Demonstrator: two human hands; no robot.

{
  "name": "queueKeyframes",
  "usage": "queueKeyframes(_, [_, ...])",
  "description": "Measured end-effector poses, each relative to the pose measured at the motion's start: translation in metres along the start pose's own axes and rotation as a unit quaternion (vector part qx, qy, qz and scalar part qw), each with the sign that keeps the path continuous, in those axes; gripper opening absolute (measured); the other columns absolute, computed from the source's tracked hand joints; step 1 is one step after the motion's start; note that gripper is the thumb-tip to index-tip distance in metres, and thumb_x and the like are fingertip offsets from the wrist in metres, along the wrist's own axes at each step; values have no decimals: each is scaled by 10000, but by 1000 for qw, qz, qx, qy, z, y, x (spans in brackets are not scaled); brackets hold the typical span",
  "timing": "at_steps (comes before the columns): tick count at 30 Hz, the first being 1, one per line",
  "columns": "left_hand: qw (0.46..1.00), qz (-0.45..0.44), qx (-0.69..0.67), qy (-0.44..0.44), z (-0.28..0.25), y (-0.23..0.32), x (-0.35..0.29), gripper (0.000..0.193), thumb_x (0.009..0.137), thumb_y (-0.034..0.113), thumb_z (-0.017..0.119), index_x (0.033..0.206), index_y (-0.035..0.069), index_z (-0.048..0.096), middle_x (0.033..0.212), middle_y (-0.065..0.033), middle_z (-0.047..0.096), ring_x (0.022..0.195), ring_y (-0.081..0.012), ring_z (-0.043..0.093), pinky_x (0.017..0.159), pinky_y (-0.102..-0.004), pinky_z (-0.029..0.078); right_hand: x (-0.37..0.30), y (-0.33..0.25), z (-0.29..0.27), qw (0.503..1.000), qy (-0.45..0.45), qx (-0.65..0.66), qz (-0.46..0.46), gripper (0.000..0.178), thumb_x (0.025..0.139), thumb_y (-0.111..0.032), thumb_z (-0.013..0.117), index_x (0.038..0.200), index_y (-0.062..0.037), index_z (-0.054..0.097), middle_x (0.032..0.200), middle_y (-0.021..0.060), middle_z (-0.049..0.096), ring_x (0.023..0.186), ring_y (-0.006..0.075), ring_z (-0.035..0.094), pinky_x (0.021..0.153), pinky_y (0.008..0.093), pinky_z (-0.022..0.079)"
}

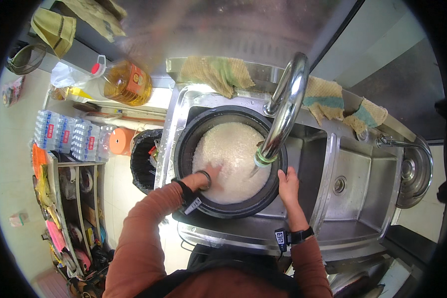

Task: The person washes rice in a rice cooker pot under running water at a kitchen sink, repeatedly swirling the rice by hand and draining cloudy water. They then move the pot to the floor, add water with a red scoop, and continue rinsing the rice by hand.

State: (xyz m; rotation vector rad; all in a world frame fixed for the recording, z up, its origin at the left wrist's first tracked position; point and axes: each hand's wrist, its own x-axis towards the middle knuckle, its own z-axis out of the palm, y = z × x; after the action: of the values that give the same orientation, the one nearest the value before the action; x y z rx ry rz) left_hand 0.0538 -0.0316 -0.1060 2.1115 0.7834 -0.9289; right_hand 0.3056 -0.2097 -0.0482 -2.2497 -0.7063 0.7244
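A large black round pot [187, 144] sits in the left basin of a steel sink, holding white rice [233, 139] in cloudy water. My left hand [213, 177] dips into the rice and water at the pot's left side. Its fingers are under the surface and blurred. At the right rim, my right hand [288, 186] grips the pot's edge, thumb up, with the other fingers partly hidden. A curved chrome faucet [285, 109] reaches over the pot, and what looks like a short stream of water falls from its mouth.
Right of the pot lies a second steel basin [350, 184] with a smaller faucet [407, 143]. Beige cloths [216, 72] hang along the sink's back ledge. To the left stand a black-lined bin [140, 159], a large oil jug [126, 84], packs of bottled water [59, 130] and a shelf [79, 191].
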Motion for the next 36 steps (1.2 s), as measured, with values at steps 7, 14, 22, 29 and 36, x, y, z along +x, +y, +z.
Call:
queueKeyframes(7, [977,178,-8,116,34,85,86,287,785,249,628,982,42,651,843,-237,651,787,-409,632,718,-476,507,-3,-6,-4,1000,-2,-5,-13,280,889,-226,599,995,28,546,687,78,517,640,164,480,615,328,409])
queueKeyframes(14, [982,65,96,148,-94,41,62,212,801,139,581,991,101,669,1007,-134,673,948,-333,650,746,-442,535,-4,-16,-9,999,-9,41,-12,254,885,-207,595,965,31,551,668,67,486,628,155,448,607,326,403])
queueKeyframes(22, [996,-55,65,-11,-52,-7,-9,1027,628,496,770,1463,171,268,1428,-360,238,1275,-492,366,1038,-483,364,-3,-15,-6,1000,4,8,-19,250,888,-214,591,916,24,522,691,105,521,651,191,501,634,353,420])
queueKeyframes(29, [981,187,-51,17,31,59,18,496,694,197,719,1152,74,576,1004,-214,635,978,-365,601,852,-414,475,-7,-21,-8,1000,7,0,-6,268,885,-233,595,911,21,514,683,134,517,632,242,506,624,367,417])
queueKeyframes(36, [959,264,18,98,-43,58,71,360,762,231,667,1118,193,632,1122,-122,614,1019,-333,601,831,-441,495,-10,-21,-10,998,-2,59,-4,246,882,-223,600,876,13,532,633,51,457,606,164,450,582,342,388])
